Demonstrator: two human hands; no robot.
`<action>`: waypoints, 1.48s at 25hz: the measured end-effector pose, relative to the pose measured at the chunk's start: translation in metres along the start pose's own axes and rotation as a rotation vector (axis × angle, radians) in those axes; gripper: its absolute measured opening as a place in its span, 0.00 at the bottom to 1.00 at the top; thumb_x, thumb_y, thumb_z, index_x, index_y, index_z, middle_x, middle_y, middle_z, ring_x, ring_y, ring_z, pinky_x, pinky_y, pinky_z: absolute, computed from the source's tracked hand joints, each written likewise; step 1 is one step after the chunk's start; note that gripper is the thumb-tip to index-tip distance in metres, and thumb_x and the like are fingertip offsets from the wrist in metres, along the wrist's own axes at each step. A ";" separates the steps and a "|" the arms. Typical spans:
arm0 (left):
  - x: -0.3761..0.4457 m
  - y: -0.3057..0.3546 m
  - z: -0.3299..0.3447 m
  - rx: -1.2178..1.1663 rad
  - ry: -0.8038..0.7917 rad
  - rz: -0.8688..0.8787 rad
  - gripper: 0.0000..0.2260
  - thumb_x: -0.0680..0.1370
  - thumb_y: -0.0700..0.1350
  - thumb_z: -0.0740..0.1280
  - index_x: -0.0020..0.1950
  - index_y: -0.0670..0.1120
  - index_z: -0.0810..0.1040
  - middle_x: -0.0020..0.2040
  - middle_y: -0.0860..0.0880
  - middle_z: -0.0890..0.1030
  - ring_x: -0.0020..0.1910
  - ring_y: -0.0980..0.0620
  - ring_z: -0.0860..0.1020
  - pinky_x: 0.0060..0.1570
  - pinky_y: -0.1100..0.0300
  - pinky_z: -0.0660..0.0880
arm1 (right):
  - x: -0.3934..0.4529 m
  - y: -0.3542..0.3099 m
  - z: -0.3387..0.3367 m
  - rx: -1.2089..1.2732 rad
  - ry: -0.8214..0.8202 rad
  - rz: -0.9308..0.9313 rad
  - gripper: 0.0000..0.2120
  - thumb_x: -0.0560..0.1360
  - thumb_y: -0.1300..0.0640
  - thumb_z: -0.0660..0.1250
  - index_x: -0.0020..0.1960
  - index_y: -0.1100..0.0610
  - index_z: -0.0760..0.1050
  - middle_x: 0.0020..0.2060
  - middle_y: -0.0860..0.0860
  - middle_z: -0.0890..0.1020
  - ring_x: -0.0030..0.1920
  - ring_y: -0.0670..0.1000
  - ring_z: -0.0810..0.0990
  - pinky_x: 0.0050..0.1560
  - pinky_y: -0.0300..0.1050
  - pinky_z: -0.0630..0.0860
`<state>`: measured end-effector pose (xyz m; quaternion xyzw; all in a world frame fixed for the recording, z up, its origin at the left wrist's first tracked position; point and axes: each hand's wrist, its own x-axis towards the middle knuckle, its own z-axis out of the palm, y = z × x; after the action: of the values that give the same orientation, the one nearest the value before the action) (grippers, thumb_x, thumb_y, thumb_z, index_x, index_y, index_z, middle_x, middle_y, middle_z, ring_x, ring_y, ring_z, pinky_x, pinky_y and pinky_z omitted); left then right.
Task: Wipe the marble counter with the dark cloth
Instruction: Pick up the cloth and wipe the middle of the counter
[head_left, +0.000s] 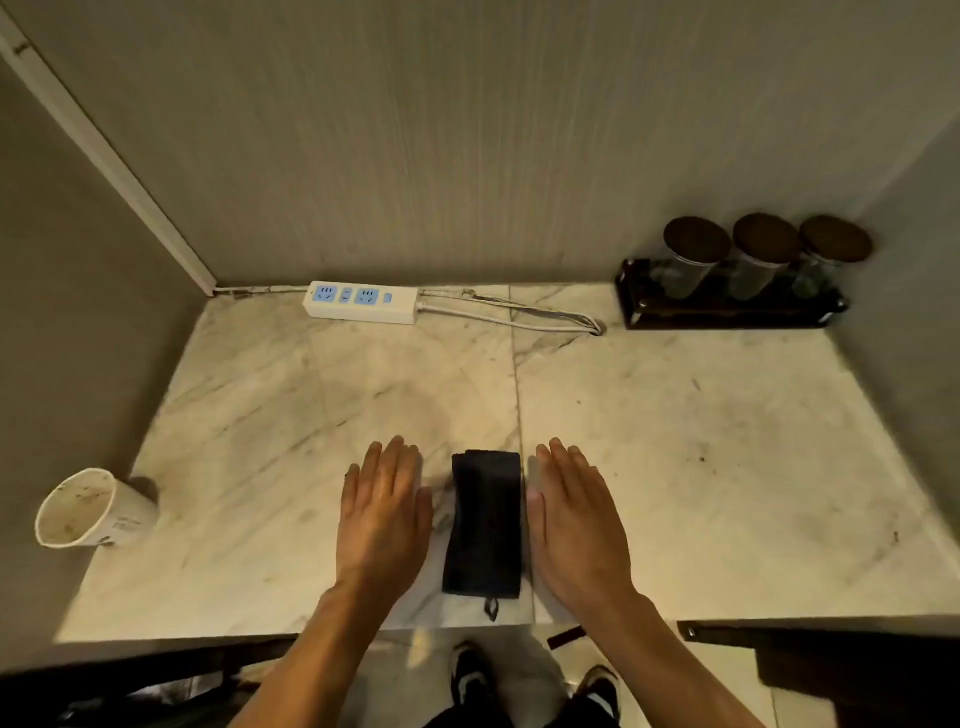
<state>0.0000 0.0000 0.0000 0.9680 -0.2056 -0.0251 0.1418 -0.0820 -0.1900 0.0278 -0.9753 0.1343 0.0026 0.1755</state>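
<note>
A dark cloth, folded into a long narrow strip, lies on the marble counter close to its front edge, a small loop hanging from its near end. My left hand rests flat on the counter just left of the cloth, fingers straight and together, holding nothing. My right hand lies flat on the other side, its thumb edge against the cloth's right side. Dark specks and smudges mark the right part of the marble.
A used paper cup lies tipped at the counter's left edge. A white power strip with its cable sits at the back wall. Three lidded glass jars stand on a dark tray in the back right corner. Walls enclose three sides.
</note>
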 end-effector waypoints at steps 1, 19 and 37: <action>0.000 -0.001 0.001 -0.012 -0.009 -0.022 0.23 0.80 0.52 0.47 0.72 0.45 0.65 0.74 0.43 0.65 0.75 0.43 0.58 0.72 0.45 0.53 | 0.000 -0.002 0.004 0.012 -0.013 0.013 0.35 0.77 0.42 0.30 0.76 0.56 0.55 0.76 0.54 0.58 0.76 0.54 0.53 0.73 0.47 0.48; -0.002 -0.010 0.053 0.083 -0.037 -0.079 0.25 0.78 0.52 0.52 0.74 0.45 0.64 0.75 0.46 0.64 0.75 0.47 0.57 0.71 0.46 0.53 | 0.027 -0.057 0.083 -0.030 -0.009 0.074 0.29 0.77 0.45 0.54 0.74 0.60 0.61 0.73 0.59 0.65 0.73 0.59 0.60 0.70 0.56 0.53; -0.003 -0.011 0.054 0.124 -0.020 -0.036 0.24 0.79 0.49 0.51 0.75 0.44 0.62 0.74 0.44 0.65 0.74 0.45 0.58 0.70 0.44 0.53 | -0.002 -0.031 0.089 -0.064 0.018 0.026 0.30 0.77 0.46 0.54 0.75 0.60 0.59 0.75 0.57 0.60 0.75 0.56 0.56 0.70 0.55 0.54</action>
<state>-0.0037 -0.0031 -0.0549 0.9781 -0.1909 -0.0246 0.0789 -0.0722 -0.1313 -0.0453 -0.9786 0.1481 0.0004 0.1427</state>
